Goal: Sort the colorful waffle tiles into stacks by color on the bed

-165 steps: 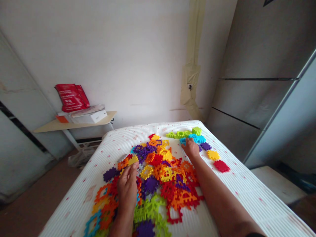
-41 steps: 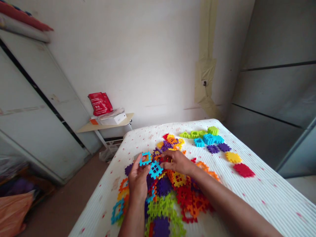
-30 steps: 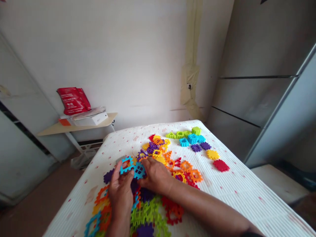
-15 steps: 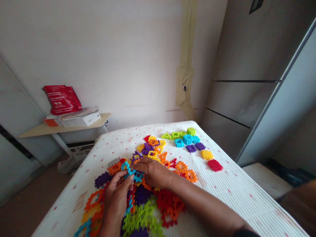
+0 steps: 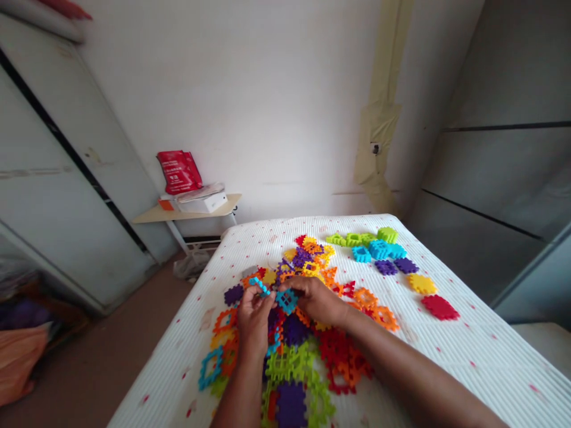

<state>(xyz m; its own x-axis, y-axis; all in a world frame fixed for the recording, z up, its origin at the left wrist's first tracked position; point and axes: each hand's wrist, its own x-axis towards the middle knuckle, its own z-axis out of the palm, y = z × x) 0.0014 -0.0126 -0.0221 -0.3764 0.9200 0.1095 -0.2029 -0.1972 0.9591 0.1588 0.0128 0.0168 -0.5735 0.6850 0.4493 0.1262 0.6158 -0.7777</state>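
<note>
Left hand [image 5: 253, 318], in the head view, is raised a little over the bed [image 5: 468, 351], and its fingers are closed on a blue frame piece [image 5: 259, 285], which stands tilted above the fingertips. Right hand [image 5: 317, 300] comes from the right side, palm down, and its thumb and fingers pinch a blue grid piece [image 5: 286, 301]. The 2 blue pieces are just beside each other between the hands; I cannot tell if their edges already touch.

Under both hands lies a mixed pile [image 5: 312, 351] of flat toothed plastic pieces in orange, red, purple, yellow and green. It covers the middle of the bed, from the far side to the near edge. A green lattice piece [image 5: 292, 364] lies just below the wrists, a purple square [image 5: 291, 405] is nearer to the camera, and 1 more blue frame [image 5: 210, 368] lies at the left border of the pile.

At the far right of the bed, apart from the pile, are small groups by colour: green pieces [image 5: 357, 239], blue pieces [image 5: 379, 249], purple pieces [image 5: 395, 266], 1 yellow piece [image 5: 422, 283] and 1 red piece [image 5: 439, 307].

By the wall on the left stands a small bench [image 5: 151, 215] with a red bag [image 5: 178, 171] and a white box [image 5: 204, 203] on it.
</note>
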